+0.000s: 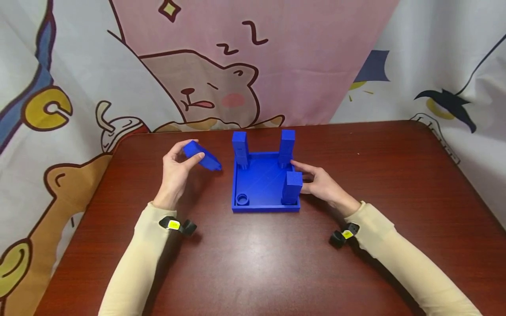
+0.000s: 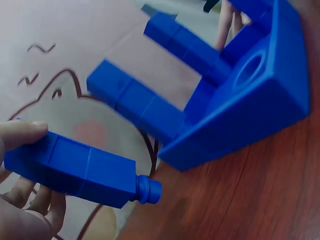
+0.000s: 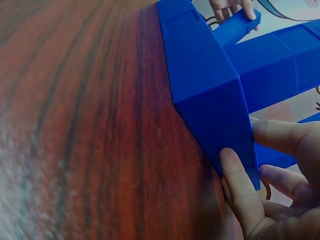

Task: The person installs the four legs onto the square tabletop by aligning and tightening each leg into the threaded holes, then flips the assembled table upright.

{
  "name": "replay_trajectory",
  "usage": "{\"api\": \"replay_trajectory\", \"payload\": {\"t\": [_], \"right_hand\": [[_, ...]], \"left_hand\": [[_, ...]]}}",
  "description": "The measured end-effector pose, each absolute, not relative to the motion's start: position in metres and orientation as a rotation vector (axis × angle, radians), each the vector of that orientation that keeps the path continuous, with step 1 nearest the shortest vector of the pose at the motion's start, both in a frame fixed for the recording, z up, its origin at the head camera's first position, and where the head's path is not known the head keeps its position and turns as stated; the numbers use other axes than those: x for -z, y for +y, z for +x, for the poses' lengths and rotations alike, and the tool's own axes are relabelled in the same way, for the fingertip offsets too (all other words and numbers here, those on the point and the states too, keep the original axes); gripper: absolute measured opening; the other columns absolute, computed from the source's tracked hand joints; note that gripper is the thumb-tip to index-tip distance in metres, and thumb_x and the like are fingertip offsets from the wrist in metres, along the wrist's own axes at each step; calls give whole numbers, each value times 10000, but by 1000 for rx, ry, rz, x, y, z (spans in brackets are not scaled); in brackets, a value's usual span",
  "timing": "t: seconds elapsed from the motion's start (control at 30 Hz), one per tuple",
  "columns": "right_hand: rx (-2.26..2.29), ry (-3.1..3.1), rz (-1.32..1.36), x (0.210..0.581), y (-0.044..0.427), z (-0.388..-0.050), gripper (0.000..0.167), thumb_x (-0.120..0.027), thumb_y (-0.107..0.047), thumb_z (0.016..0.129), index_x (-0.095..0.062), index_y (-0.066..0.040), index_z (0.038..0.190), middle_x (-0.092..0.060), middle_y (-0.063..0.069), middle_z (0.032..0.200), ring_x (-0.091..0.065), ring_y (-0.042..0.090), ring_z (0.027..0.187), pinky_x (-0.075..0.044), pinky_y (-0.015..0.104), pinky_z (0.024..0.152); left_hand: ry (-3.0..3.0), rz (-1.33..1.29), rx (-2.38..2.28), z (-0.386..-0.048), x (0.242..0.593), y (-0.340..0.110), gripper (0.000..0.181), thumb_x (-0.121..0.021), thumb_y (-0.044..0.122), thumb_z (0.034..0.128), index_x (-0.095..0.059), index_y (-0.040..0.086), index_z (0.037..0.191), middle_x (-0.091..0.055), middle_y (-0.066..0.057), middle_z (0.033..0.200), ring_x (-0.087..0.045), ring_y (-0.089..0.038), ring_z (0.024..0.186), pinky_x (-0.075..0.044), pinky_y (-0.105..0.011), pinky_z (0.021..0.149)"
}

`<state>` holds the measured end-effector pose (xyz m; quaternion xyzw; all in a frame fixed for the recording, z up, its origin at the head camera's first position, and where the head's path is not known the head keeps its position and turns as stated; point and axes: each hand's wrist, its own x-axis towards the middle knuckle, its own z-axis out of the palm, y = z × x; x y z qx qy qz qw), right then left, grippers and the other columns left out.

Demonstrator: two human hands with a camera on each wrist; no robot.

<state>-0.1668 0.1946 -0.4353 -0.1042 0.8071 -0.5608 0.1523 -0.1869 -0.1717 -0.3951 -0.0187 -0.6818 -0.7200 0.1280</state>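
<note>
A blue square tray-like base (image 1: 265, 209) lies on the table with upright blue legs at three corners, two at the back and one front right (image 1: 292, 188). Its front left corner holds a bare round socket (image 1: 242, 199). To the left of the base, my left hand (image 1: 175, 174) holds a loose blue leg (image 2: 90, 167) in the air, tilted, its narrow round peg (image 2: 149, 190) pointing toward the base. My right hand (image 1: 322, 186) grips the base's right wall (image 3: 215, 120), fingers on its outside and thumb at the top edge.
The dark reddish wooden table (image 1: 253, 272) extends around the base. Behind it hangs a cloth (image 1: 300, 66) with cartoon drawings. A small strapped device sits on each wrist.
</note>
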Motion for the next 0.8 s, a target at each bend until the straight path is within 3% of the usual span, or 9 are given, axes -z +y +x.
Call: {"api": "replay_trajectory", "payload": {"t": [0.5,0.8], "right_hand": [[1607,2308,-301,435,195,-167,704,-707,-12,856,-388,-67,1482,-498,256,1355,-545,383,1161,-525,293,774],[1609,2299,-295,435,195,-167,700,-708,-19,861,-389,-67,1482,-483,260,1370,-544,392,1162,-537,304,760]], "left_hand": [[-2187,-328,2068,-152,367,-140,399,-765,-10,796,-657,11,1180,-678,-75,1026,-626,-236,905,-510,-287,764],[-2306,-516,2036,-137,368,-123,380,-766,-37,786,-662,2,1150,-657,-189,1091,-629,-209,889,-526,-289,733]]}}
